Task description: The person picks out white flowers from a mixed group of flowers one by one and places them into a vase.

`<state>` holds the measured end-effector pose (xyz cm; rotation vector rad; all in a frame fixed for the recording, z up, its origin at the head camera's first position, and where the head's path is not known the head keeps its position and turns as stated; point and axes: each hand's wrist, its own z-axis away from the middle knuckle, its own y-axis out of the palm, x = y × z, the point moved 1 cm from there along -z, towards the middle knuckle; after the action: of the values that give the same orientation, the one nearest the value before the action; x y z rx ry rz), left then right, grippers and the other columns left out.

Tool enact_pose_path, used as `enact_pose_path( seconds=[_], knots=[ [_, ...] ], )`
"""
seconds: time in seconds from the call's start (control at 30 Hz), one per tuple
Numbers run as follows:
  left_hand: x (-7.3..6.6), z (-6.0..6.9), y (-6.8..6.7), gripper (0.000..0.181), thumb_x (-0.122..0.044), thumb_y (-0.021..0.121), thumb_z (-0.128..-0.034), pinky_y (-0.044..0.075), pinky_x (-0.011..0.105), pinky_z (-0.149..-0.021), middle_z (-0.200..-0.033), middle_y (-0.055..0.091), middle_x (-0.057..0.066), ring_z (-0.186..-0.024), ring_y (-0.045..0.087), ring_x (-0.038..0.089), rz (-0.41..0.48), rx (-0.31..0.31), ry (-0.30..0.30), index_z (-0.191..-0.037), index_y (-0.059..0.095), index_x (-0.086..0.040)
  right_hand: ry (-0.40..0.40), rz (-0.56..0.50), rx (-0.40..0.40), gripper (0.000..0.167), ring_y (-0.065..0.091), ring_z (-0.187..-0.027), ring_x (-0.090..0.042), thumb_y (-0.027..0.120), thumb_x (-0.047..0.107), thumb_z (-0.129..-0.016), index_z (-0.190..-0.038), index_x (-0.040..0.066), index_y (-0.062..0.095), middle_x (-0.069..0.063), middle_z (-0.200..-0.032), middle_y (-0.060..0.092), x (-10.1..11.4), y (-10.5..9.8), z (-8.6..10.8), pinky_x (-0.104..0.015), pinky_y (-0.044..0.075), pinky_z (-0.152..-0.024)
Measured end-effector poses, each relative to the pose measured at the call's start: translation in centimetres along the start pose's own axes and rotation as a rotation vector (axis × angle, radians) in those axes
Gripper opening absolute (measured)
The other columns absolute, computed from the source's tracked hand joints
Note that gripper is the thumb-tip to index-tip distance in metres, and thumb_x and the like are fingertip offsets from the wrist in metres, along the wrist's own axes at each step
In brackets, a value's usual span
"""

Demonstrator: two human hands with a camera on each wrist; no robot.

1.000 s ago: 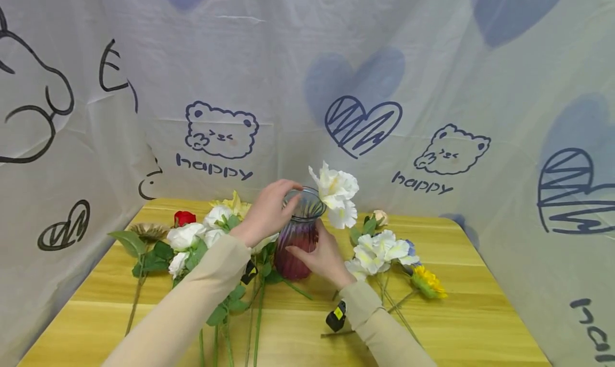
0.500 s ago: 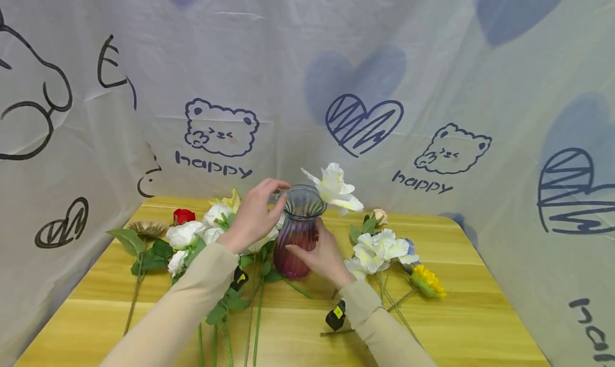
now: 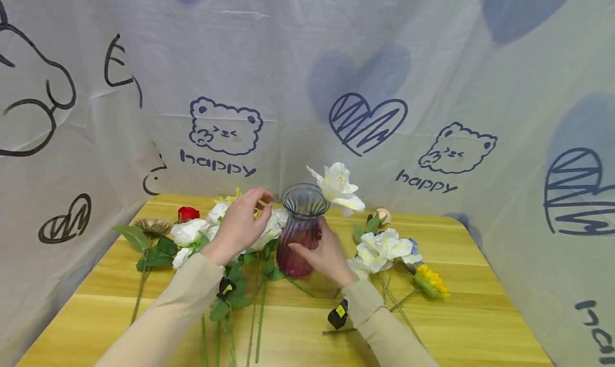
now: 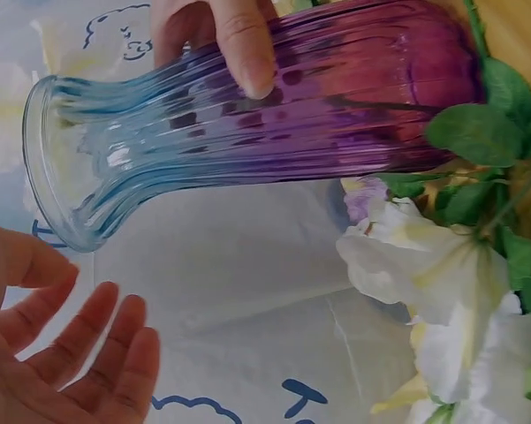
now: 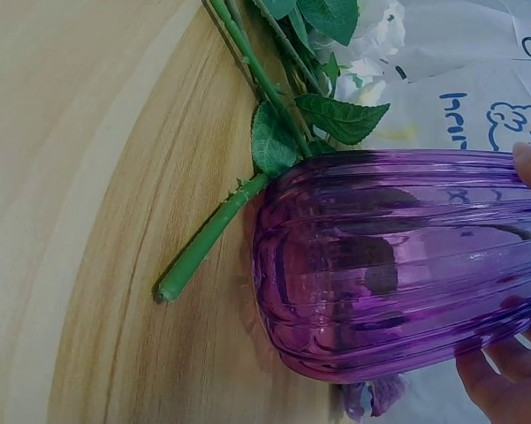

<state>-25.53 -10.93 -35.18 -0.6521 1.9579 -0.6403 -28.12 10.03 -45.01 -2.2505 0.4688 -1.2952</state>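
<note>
A ribbed glass vase (image 3: 295, 249), blue at the rim and purple-pink below, stands upright on the table. My right hand (image 3: 329, 254) grips its side, with the thumb in front. A large white flower (image 3: 337, 188) leans at the vase's right rim; its stem cannot be made out clearly. My left hand (image 3: 242, 224) is apart from the vase, just left of its mouth. In the left wrist view, the fingers of that hand (image 4: 66, 353) are loosely bent, with nothing between them. The right wrist view has the vase (image 5: 380, 265) close up, its base hiding part of a green stem (image 5: 203, 243).
Left of the vase lie white roses (image 3: 188, 232), a red rose (image 3: 188, 213) and leafy stems on the wooden table (image 3: 461, 324). To the right are more white flowers (image 3: 381, 249) and a yellow sunflower (image 3: 431, 280). A printed white cloth (image 3: 283, 62) hangs behind and at the sides.
My left hand has left the vase's rim and moved left and slightly down. The white flower has tipped to a different angle at the rim. My right hand keeps its grip.
</note>
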Motion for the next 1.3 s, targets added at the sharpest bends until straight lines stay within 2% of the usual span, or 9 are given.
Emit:
enact_pose_path(
  seconds=[0.17,0.43,0.7,0.87,1.0,1.13,1.3],
  knots=[
    [0.6,1.2,0.1,0.024,-0.015,0.054,-0.1007,0.058,0.043,-0.083,-0.119,0.069,0.013,-0.101,0.067,0.028,-0.036,0.058,-0.043,-0.119,0.066,-0.006,0.014,-0.001,0.010,0.075,0.068,-0.115,-0.031,0.084,0.036,-0.082,-0.140,0.010,0.045,-0.017,-0.125,0.068,-0.1,0.0,0.0,-0.043,0.059,-0.095],
    [1.4,3.0,0.3,0.020,-0.014,0.055,-0.0990,0.058,0.045,-0.084,-0.113,0.070,0.012,-0.101,0.067,0.030,-0.101,0.104,-0.076,-0.114,0.067,-0.006,0.007,0.006,-0.005,0.074,0.069,-0.112,-0.032,0.083,0.037,-0.083,-0.139,0.007,0.046,-0.018,-0.123,0.069,-0.1,0.0,0.0,-0.046,0.059,-0.093],
    [2.2,4.2,1.0,0.021,-0.017,0.057,-0.0991,0.054,0.033,-0.067,-0.109,0.070,0.012,-0.081,0.063,0.018,-0.141,0.178,-0.124,-0.115,0.066,-0.007,0.033,0.022,0.005,0.075,0.068,-0.114,-0.034,0.083,0.039,-0.083,-0.140,0.008,0.045,-0.018,-0.125,0.068,-0.2,0.1,-0.1,-0.048,0.058,-0.095],
    [2.7,4.9,1.8,0.017,-0.016,0.057,-0.0991,0.054,0.034,-0.066,-0.103,0.070,0.011,-0.077,0.063,0.017,-0.171,0.205,-0.136,-0.110,0.067,-0.008,0.046,0.019,0.014,0.076,0.068,-0.115,-0.033,0.083,0.039,-0.083,-0.141,0.009,0.044,-0.018,-0.126,0.068,-0.2,0.1,0.1,-0.048,0.058,-0.095],
    [3.2,5.5,2.4,0.015,-0.016,0.059,-0.0992,0.050,0.033,-0.064,-0.100,0.070,0.010,-0.073,0.059,0.015,-0.190,0.254,-0.173,-0.109,0.067,-0.008,0.055,-0.001,0.024,0.078,0.067,-0.116,-0.033,0.083,0.038,-0.083,-0.143,0.010,0.043,-0.017,-0.128,0.067,-0.1,0.0,0.1,-0.047,0.058,-0.097],
    [3.5,5.9,2.8,0.017,-0.015,0.062,-0.0979,0.044,0.031,-0.057,-0.089,0.067,0.009,-0.064,0.053,0.016,-0.183,0.310,-0.217,-0.111,0.066,-0.005,0.044,-0.006,0.020,0.078,0.067,-0.117,-0.033,0.083,0.038,-0.083,-0.143,0.009,0.043,-0.018,-0.128,0.067,0.0,0.0,0.0,-0.047,0.058,-0.097],
    [4.1,6.4,3.4,0.019,-0.014,0.063,-0.0965,0.040,0.030,-0.056,-0.079,0.060,0.005,-0.061,0.047,0.017,-0.176,0.368,-0.244,-0.113,0.063,-0.005,0.046,0.003,0.010,0.077,0.067,-0.116,-0.034,0.083,0.037,-0.083,-0.143,0.008,0.044,-0.018,-0.127,0.067,0.0,0.1,0.1,-0.048,0.058,-0.097]
  ],
)
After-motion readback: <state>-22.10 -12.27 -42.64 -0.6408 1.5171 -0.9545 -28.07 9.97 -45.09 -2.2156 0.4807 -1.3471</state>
